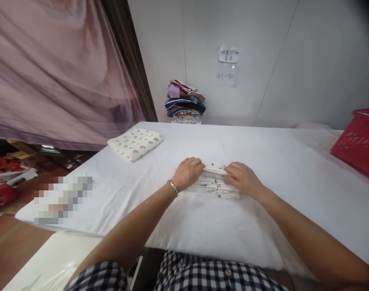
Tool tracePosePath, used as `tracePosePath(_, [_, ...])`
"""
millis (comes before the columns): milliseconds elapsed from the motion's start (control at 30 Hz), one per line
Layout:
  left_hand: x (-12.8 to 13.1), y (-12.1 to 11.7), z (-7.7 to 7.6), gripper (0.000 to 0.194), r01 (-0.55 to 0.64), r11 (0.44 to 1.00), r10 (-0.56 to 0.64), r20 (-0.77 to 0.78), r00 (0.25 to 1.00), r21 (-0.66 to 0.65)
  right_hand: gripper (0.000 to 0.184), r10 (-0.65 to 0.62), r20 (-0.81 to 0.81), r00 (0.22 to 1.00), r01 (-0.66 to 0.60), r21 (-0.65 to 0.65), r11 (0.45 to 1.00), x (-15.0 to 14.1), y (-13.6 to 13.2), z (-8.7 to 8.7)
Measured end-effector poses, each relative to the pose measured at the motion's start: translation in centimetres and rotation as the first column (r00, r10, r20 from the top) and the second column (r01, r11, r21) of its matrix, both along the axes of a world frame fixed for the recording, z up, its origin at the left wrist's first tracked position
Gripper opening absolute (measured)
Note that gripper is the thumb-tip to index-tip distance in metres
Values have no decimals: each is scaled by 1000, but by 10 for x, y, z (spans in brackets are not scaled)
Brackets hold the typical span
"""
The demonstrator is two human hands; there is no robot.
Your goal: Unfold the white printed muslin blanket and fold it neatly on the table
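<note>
A white cloth with a small dark and reddish print (213,186) lies in several folds on the white-covered table, right in front of me. My left hand (189,171), with a bracelet at the wrist, pinches the left end of its raised far fold. At the other end of that fold, my right hand (243,178) has its fingers closed on the fabric. The rolled white edge stretches between the two hands. Parts of the cloth under my fingers are hidden.
A folded patterned cloth (136,144) lies at the table's far left. Stacked folded fabrics (185,101) stand behind the table (278,161) by the wall. A red plastic basket (360,145) is at the right edge. Pink curtain (66,68) hangs at left; a blurred-out item lies near the left edge.
</note>
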State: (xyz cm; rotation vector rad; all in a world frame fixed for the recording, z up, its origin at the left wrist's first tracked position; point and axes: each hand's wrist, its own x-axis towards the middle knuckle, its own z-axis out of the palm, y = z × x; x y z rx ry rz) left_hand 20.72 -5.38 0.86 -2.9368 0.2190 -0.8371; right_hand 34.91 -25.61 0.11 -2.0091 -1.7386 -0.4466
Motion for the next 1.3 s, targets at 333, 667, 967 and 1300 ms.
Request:
tracePosePath(333, [-18, 0, -16, 20, 153, 970, -139, -85, 987, 191, 19, 71, 202, 977, -78, 28, 997, -12, -2, -17])
tracePosePath(667, [-44, -1, -27, 28, 140, 985, -145, -38, 989, -105, 17, 182, -15, 983, -182, -146, 972, -22, -21, -11])
tracePosePath(967, [-54, -2, -27, 38, 107, 969, -126, -75, 989, -223, 18, 131, -51, 990, -135, -75, 988, -27, -29, -16])
tracePosePath(1300, [-40, 3, -13, 15, 6, 999, -12, -133, 991, -50, 18, 122, -94, 988, -123, 1, 992, -16, -18, -12])
